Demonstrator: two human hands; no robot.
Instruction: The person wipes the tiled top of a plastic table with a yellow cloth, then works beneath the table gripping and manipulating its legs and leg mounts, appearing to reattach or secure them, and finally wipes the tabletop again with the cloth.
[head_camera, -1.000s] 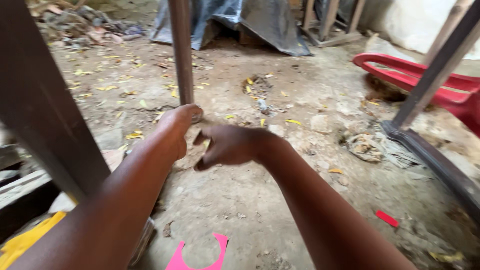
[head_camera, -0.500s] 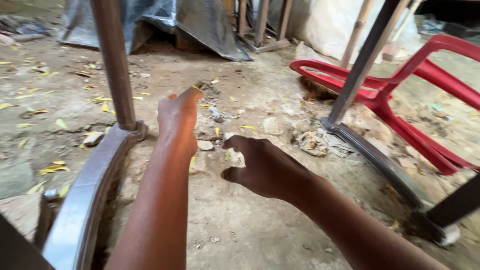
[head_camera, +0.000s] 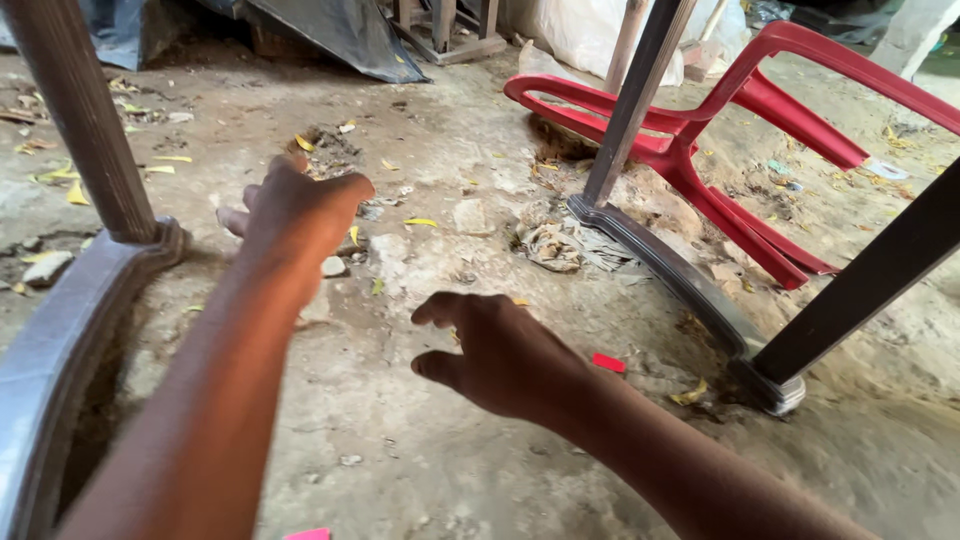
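My left hand (head_camera: 295, 212) reaches forward over the dirt floor with its fingers loosely curled and nothing in it. It hovers beside the dark chair leg (head_camera: 85, 120) and its curved base rail (head_camera: 60, 340) on the left. My right hand (head_camera: 495, 350) is lower and nearer to me, palm down, fingers half curled, also holding nothing. A small red scrap (head_camera: 608, 362) lies on the ground just right of it. A crumpled wad of paper (head_camera: 550, 245) lies farther ahead.
A red plastic chair (head_camera: 740, 120) lies tipped over at the back right. A second dark leg (head_camera: 640, 95) with a base rail (head_camera: 680, 285) crosses the middle right. Yellow leaves (head_camera: 420, 222), stones and a grey tarp (head_camera: 340, 30) are scattered behind. A pink scrap (head_camera: 308, 534) sits at the bottom edge.
The view has swung right, bringing the red chair and right base rail into sight. My left hand has stretched farther forward; my right hand has dropped lower and nearer.
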